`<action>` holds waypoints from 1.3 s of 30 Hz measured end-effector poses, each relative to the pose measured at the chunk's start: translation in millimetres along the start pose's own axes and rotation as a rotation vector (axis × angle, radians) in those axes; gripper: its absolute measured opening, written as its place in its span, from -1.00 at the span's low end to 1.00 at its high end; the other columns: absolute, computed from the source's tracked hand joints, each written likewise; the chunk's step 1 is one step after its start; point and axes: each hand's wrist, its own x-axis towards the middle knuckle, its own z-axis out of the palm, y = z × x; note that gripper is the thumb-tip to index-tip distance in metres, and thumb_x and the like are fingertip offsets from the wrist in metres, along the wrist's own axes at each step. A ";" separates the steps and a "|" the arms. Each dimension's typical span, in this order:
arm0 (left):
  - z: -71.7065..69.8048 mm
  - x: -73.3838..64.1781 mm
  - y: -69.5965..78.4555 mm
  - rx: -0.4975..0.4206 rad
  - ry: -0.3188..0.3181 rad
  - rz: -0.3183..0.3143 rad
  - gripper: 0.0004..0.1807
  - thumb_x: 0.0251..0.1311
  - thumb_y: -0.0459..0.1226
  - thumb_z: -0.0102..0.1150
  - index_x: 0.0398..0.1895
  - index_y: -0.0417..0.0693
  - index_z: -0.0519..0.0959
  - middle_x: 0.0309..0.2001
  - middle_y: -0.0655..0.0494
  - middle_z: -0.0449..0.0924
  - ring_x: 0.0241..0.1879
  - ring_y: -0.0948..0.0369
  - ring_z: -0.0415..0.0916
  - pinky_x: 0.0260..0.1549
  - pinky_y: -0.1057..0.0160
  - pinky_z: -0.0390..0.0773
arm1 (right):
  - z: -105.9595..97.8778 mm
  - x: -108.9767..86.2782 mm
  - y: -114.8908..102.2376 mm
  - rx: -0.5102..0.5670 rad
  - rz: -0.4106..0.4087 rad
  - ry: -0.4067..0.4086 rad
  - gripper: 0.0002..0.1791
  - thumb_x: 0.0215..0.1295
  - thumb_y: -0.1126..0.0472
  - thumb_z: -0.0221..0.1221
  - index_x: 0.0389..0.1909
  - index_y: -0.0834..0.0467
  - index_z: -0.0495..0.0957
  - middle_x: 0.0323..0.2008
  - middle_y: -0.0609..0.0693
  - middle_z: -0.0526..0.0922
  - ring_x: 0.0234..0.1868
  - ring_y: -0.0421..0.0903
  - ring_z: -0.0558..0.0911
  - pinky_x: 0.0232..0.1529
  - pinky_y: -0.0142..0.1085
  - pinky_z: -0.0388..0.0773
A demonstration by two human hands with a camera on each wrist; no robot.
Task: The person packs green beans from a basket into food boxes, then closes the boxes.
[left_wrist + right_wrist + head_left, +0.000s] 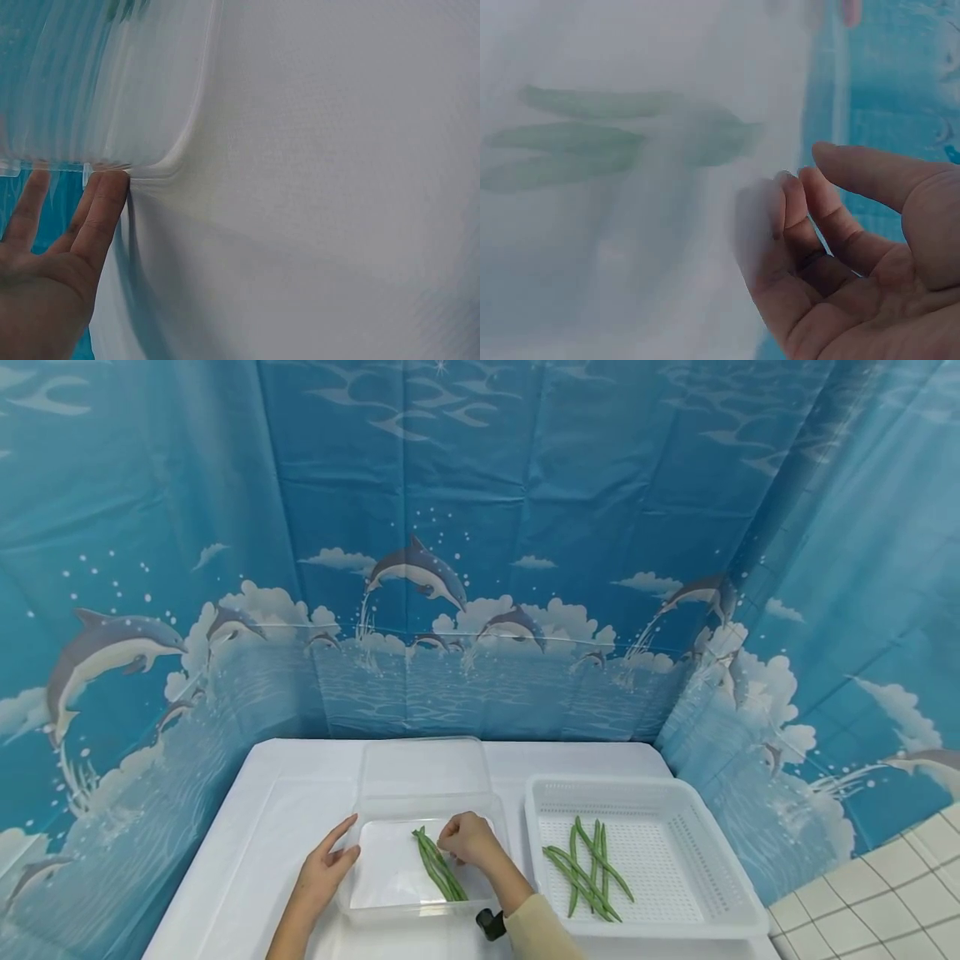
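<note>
A clear plastic box (405, 910) stands on the white table, and a small bundle of green beans (442, 870) lies in its right half. My left hand (318, 872) is at the box's left side, its fingers spread; in the left wrist view the fingertips of that hand (64, 255) meet the box's edge (161, 120). Over the box, just right of the beans, is my right hand (470, 841). The right wrist view shows that hand (847, 262) with loosely bent fingers, thumb apart and nothing held; the beans (577, 139) look blurred through the plastic.
To the right stands a white perforated basket (652, 931) with several more green beans (592, 872) in it. The box's clear lid (423, 768) lies folded back behind it. A blue dolphin-print curtain (465, 693) surrounds the white table (240, 860); white tiles (877, 893) show at right.
</note>
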 end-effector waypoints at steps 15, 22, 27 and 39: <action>-0.6 -0.5 0.8 0.018 0.001 -0.012 -0.34 0.53 -0.04 0.19 0.64 0.31 0.28 0.66 -0.27 0.16 0.46 -0.40 0.40 0.27 -0.40 0.59 | -109.0 -17.5 11.4 0.109 0.025 0.167 -0.86 0.44 0.24 0.27 -0.19 0.25 0.70 -0.28 0.17 0.73 -0.31 0.01 0.72 -0.26 -0.15 0.81; -1.0 -1.0 2.8 0.009 -0.004 -0.012 -0.33 0.53 -0.04 0.20 0.64 0.31 0.28 0.66 -0.27 0.16 0.46 -0.40 0.39 0.26 -0.39 0.59 | -165.2 -27.2 49.5 0.077 0.103 0.263 -0.82 0.43 0.26 0.22 -0.17 0.32 0.68 -0.32 0.15 0.69 -0.26 0.09 0.73 -0.26 -0.13 0.81; 0.5 -0.9 0.6 -0.006 -0.008 -0.019 -0.34 0.53 -0.06 0.19 0.64 0.33 0.29 0.66 -0.26 0.16 0.49 -0.41 0.34 0.30 -0.42 0.55 | -192.8 -34.6 83.8 0.034 0.180 0.277 -0.79 0.46 0.24 0.20 -0.13 0.33 0.67 -0.34 0.14 0.68 -0.26 0.08 0.70 -0.26 -0.13 0.77; 1.3 -0.5 1.1 -0.003 -0.003 -0.024 -0.35 0.54 -0.07 0.18 0.64 0.33 0.29 0.67 -0.25 0.14 0.50 -0.41 0.32 0.33 -0.43 0.51 | -209.7 -36.6 158.2 -0.015 0.358 0.234 -0.84 0.38 0.30 0.15 -0.38 0.30 0.57 -0.54 0.08 0.56 -0.45 -0.05 0.59 -0.26 -0.04 0.76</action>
